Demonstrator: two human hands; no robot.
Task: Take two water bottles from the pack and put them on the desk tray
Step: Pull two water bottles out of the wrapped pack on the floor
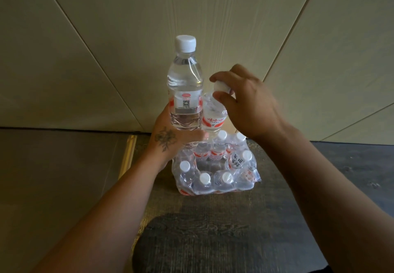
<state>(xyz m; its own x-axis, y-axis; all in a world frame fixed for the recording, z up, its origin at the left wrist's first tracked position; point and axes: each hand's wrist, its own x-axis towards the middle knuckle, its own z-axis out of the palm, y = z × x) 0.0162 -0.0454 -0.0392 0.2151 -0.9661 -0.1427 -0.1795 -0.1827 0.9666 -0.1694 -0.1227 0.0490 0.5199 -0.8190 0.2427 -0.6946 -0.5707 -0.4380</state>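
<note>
From my seat at the controls, the pack (215, 170) sits on the floor (234, 230) just before the wall (191, 6), its remaining bottles upright inside the wrap. Above its far left corner the left hand (168, 142) holds one bottle (185, 85) upright. Just right of it, touching, is a second bottle (213, 115) (tilted, its base hidden behind the first), its cap under the right hand (245, 102).

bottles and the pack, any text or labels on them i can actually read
Nothing reads clearly.
First bottle in the left hand: QR code and small print, too small.
Second bottle held by the right hand: red script, blurred.
Pack wrap: round stamp with characters, not legible.
</note>
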